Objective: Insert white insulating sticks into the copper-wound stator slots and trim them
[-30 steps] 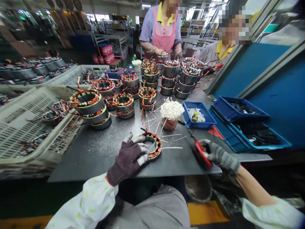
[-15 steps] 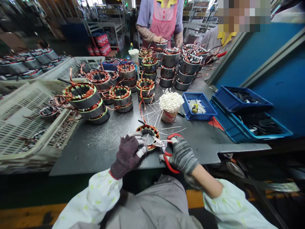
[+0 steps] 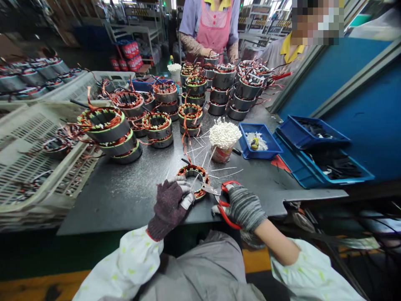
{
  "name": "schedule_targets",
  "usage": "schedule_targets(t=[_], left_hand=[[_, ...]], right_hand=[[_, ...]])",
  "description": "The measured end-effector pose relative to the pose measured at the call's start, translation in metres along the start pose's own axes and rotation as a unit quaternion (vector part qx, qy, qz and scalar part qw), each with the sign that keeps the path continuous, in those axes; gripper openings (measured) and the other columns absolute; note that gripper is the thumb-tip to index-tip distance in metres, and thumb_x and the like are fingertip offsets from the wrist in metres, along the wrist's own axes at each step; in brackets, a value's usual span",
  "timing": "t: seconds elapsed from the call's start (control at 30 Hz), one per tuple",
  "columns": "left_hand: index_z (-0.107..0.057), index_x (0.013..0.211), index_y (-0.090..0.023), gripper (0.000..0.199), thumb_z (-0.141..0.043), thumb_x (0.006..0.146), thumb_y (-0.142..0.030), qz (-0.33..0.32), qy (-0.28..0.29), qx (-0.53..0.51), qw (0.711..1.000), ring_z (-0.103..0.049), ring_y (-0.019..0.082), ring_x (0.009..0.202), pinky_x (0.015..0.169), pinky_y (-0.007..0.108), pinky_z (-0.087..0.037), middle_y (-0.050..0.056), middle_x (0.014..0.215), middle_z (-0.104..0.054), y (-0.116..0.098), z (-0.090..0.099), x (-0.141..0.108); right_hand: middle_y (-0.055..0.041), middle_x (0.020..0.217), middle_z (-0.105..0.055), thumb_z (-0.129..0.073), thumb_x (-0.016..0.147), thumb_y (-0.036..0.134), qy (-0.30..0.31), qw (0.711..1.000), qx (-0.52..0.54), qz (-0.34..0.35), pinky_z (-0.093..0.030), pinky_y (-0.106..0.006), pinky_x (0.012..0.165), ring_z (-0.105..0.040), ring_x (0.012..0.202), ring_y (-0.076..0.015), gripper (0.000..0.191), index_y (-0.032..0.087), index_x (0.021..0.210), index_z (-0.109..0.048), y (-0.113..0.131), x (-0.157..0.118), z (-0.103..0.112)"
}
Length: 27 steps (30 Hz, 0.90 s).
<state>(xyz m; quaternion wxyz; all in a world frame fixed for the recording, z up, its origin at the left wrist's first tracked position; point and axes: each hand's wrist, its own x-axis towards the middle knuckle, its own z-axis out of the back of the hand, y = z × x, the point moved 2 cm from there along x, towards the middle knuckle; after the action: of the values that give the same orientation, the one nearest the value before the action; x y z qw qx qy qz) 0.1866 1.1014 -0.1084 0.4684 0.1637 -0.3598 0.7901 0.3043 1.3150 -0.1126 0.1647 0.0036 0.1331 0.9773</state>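
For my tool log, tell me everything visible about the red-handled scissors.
The scissors have red, looped handles and silvery, metal-looking blades. The gloved right hand grips the handles, which stand apart, over the dark table. The blades point left, at the right side of the copper-wound ring; whether they touch it is unclear.

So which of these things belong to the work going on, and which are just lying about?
In the work:
wound ring, left hand at its edge
red-handled scissors, in the right hand
probably the loose white strips beside the ring

Just nearby, it seems:
stacked rings
blue trays
white crate
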Motion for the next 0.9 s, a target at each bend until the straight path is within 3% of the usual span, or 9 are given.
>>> schedule_targets(t=[0.3, 0.43, 0.6, 0.7, 0.9], left_hand=[[-0.068, 0.092, -0.023, 0.011, -0.058, 0.095, -0.028, 0.032, -0.028, 0.046, 0.998, -0.064, 0.026, 0.114, 0.093, 0.044, -0.041, 0.004, 0.101, -0.076, -0.006, -0.005, -0.004], [-0.067, 0.091, -0.023, 0.01, -0.059, 0.095, -0.027, 0.028, -0.041, 0.042, 0.998, -0.064, 0.026, 0.112, 0.092, 0.044, -0.041, 0.004, 0.099, -0.076, -0.008, -0.005, -0.004], [-0.068, 0.092, -0.023, 0.008, -0.06, 0.093, -0.027, 0.035, -0.042, 0.062, 0.997, -0.063, 0.027, 0.113, 0.095, 0.044, -0.042, 0.004, 0.102, -0.076, -0.009, -0.006, -0.005], [-0.068, 0.093, -0.023, 0.009, -0.059, 0.094, -0.027, 0.049, -0.041, 0.071, 0.995, -0.064, 0.027, 0.113, 0.096, 0.045, -0.042, 0.003, 0.102, -0.076, -0.01, -0.008, -0.006], [-0.068, 0.094, -0.023, 0.011, -0.059, 0.095, -0.028, 0.038, -0.04, 0.071, 0.996, -0.064, 0.027, 0.114, 0.096, 0.046, -0.044, 0.003, 0.103, -0.077, -0.01, -0.009, -0.007]], right_hand=[[-0.0132, 0.097, -0.07, -0.076, 0.071, 0.058, 0.004, 1.0, -0.003, 0.006, -0.051, -0.037, 0.08, -0.066, 0.085, -0.0268, 0.051, 0.016, 0.099, -0.068, 0.002, 0.002, 0.002], [-0.0145, 0.101, -0.071, -0.076, 0.073, 0.06, 0.014, 1.0, -0.005, 0.001, -0.05, -0.036, 0.08, -0.068, 0.091, -0.029, 0.056, 0.015, 0.105, -0.067, 0.004, 0.002, 0.0], [-0.0107, 0.087, -0.074, -0.06, 0.089, 0.058, 0.075, 0.995, -0.027, -0.06, -0.047, -0.033, 0.069, -0.07, 0.077, -0.0261, 0.041, 0.02, 0.1, -0.068, -0.004, -0.002, 0.003], [-0.0128, 0.094, -0.075, -0.061, 0.088, 0.059, 0.041, 0.993, -0.048, -0.103, -0.049, -0.035, 0.074, -0.071, 0.084, -0.0279, 0.045, 0.019, 0.107, -0.068, -0.007, 0.005, 0.012], [-0.0172, 0.111, -0.074, -0.067, 0.085, 0.057, 0.047, 0.995, -0.065, -0.055, -0.051, -0.035, 0.083, -0.071, 0.098, -0.0296, 0.051, 0.016, 0.114, -0.066, 0.009, 0.038, 0.017]])
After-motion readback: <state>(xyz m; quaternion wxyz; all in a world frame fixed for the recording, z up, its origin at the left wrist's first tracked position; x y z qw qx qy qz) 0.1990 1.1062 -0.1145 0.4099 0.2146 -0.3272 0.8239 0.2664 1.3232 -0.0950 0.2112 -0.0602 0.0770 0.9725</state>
